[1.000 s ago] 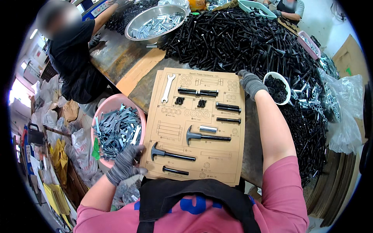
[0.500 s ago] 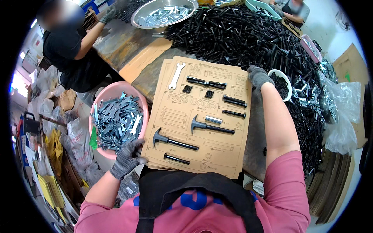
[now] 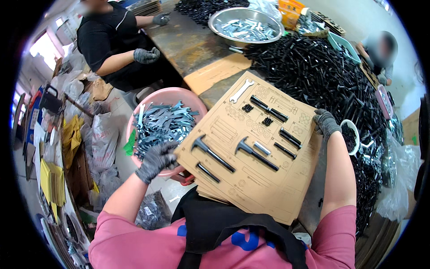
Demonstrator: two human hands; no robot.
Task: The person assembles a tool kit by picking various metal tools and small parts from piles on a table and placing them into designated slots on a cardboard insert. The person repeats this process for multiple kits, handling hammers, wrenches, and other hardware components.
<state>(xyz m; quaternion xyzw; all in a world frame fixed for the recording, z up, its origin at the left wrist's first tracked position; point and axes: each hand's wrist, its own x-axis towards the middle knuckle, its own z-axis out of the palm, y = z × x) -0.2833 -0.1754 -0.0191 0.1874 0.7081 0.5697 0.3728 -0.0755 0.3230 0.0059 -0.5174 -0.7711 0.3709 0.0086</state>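
Left fingers: the gloved left hand (image 3: 156, 159) has its fingers curled down into the pink basin (image 3: 166, 97); they look closed among the flat metal spanners (image 3: 163, 123), but whether one is pinched cannot be told, since the glove covers the tips.
Right fingers: the gloved right hand (image 3: 326, 123) rests at the far right edge of the cardboard sheet (image 3: 251, 148), fingers bent together over that edge, seemingly steadying it.
Cardboard sheet: it lies tilted on a stack of like sheets at the tabletop's near edge, right in front of the person, between the two hands.
Parts on the sheet: two hammer-shaped tools (image 3: 233, 152), short black rods (image 3: 286, 141), small black bits and one silver spanner (image 3: 241, 91) sit in printed outlines, each probably marking a slot; several outlines are bare.
Supplies: the basin stands just left of the sheet, a white bowl (image 3: 351, 134) of dark bits just right of it, so each hand has a short reach.
Black heap: a big pile of black rods (image 3: 313, 71) covers the tabletop (image 3: 188, 45) beyond.
Hidden: the sheet's near corner goes under the dark apron (image 3: 224, 228); the lower sheets show edges only.
Others: a person in black (image 3: 116, 45) sits at upper left, hands idle on the tabletop; another at upper right is too blurred to read.
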